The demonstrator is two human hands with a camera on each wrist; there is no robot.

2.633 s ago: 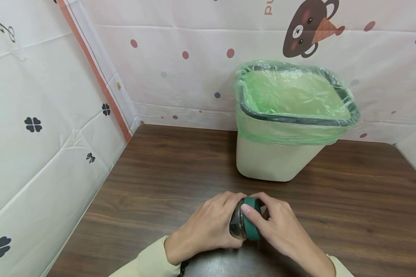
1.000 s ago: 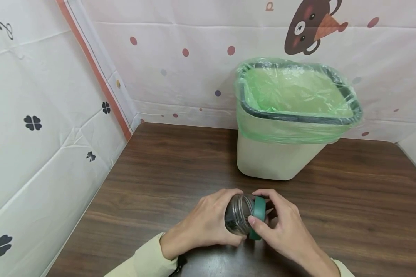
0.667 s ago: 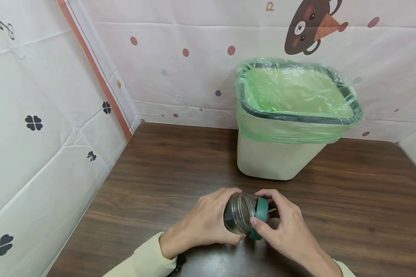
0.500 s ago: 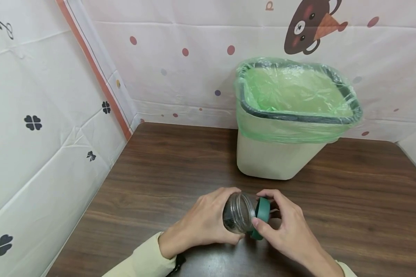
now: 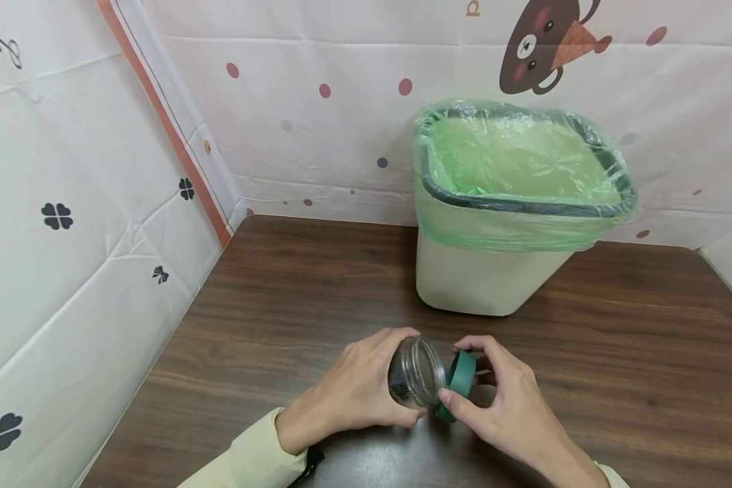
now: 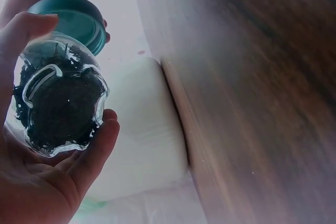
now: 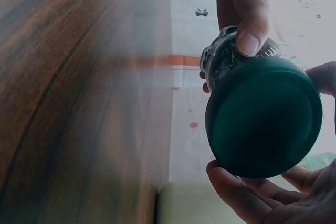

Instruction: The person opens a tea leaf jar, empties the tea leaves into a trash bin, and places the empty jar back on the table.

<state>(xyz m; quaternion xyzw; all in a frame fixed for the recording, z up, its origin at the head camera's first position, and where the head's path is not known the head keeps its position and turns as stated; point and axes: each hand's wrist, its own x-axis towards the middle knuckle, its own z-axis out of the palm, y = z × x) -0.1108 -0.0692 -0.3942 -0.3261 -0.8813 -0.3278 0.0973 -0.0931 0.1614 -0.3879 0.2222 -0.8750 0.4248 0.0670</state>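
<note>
A clear jar with a ridged screw neck lies tilted in my left hand, its mouth turned to the right. Dark, loose contents show through the jar's base in the left wrist view. My right hand pinches a green screw lid by its rim, thumb on the near side and fingers on the far side. Between lid and jar mouth there is a narrow gap at the top; the lower edge of the lid stays close to the neck. In the right wrist view the lid's flat top hides most of the jar.
A cream bin with a dark rim and a green plastic liner stands behind the hands on the brown wooden table. Patterned white sheets hang at the back and left of the table.
The green lid has come off the jar's neck and moved right, baring the screw thread. The jar has turned, its mouth now facing more toward the camera, and shifted slightly left with my left hand.
</note>
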